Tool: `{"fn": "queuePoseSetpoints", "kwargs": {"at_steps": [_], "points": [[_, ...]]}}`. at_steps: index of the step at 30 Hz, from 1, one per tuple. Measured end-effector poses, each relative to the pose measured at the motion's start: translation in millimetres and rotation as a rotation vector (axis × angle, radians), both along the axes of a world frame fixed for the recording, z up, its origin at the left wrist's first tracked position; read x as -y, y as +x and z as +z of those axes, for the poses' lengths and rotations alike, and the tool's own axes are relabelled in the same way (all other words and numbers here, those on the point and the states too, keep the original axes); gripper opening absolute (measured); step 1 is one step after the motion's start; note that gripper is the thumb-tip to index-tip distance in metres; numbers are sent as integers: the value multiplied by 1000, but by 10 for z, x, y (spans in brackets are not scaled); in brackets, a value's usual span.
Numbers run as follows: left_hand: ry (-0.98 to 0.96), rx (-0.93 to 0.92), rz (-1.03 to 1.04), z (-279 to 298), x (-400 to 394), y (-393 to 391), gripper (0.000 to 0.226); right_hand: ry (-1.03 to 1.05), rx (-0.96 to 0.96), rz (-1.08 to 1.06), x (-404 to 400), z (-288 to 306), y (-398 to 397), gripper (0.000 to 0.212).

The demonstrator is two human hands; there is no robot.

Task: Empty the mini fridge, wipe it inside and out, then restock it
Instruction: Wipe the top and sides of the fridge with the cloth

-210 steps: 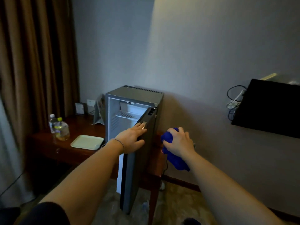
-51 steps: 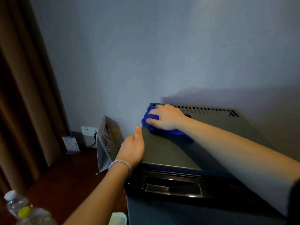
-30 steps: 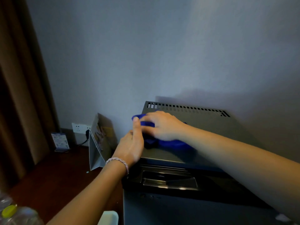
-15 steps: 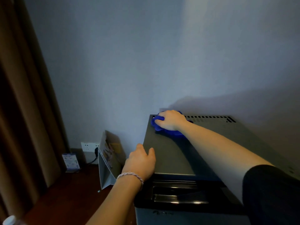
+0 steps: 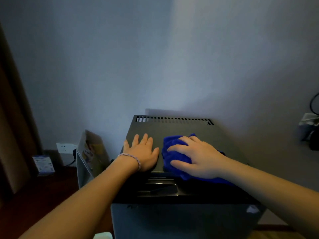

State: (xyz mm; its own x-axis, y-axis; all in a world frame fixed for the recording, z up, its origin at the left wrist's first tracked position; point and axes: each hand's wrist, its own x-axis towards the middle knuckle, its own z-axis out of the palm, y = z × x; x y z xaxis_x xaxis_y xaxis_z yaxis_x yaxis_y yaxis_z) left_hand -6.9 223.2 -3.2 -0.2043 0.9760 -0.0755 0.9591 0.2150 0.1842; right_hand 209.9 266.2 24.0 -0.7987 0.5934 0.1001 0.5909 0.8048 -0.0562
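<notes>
The grey mini fridge [image 5: 181,128] stands against the wall with its door closed; I look down on its flat top and vent slots. My right hand [image 5: 198,156] presses a bunched blue cloth [image 5: 174,152] onto the near right part of the top. My left hand [image 5: 143,150] lies flat on the top's left front corner, fingers spread, holding nothing. The door's dark recessed handle [image 5: 158,188] shows just below both hands.
A folded card stand [image 5: 89,152] leans beside the fridge on the dark wooden desk [image 5: 43,195]. A wall socket [image 5: 65,147] and a small blue-white card [image 5: 44,164] sit at the back left. A brown curtain [image 5: 10,135] hangs left. Cables [image 5: 310,128] hang at right.
My right hand has dragged the blue cloth from the top's far left corner to its near right part. My left hand has slid up from the front edge and flattened on the top.
</notes>
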Motion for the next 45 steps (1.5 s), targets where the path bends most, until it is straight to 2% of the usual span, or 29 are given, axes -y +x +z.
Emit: {"fn": "queuePoseSetpoints", "kwargs": {"at_steps": [3,6,12,17,19,23,26,31,36,41,45], "points": [[8,-4,15,2,-163,-39,70,-8,-45,14,-10,-18,96,57],[-14,-12,28,19,-266,-106,73,-54,-90,25,-235,9,-16,47],[-32,-66,77,13,-276,-59,74,-64,-113,4,-1174,4,-378,37],[-40,-35,71,49,-254,-73,75,-69,-156,-41,-2008,-1,-799,44],[-35,-32,73,46,-233,-74,76,-64,-165,-65,-2285,-3,-964,39],[-46,-35,83,67,-225,-84,77,-52,-150,-115,-2660,-16,-1214,29],[-43,-33,96,53,-238,-96,78,-38,-151,-113,-2793,-56,-1277,30],[-39,-37,114,49,-248,-89,77,60,-84,-55,-2545,-60,-1200,33],[-21,-34,115,9,-254,-85,76,109,-50,116,-1726,-38,-699,34],[12,-55,61,20,-241,-76,68,73,-76,270,-785,-35,-41,47],[2,-39,48,10,-238,-88,64,41,-99,279,-615,-59,69,45]]}}
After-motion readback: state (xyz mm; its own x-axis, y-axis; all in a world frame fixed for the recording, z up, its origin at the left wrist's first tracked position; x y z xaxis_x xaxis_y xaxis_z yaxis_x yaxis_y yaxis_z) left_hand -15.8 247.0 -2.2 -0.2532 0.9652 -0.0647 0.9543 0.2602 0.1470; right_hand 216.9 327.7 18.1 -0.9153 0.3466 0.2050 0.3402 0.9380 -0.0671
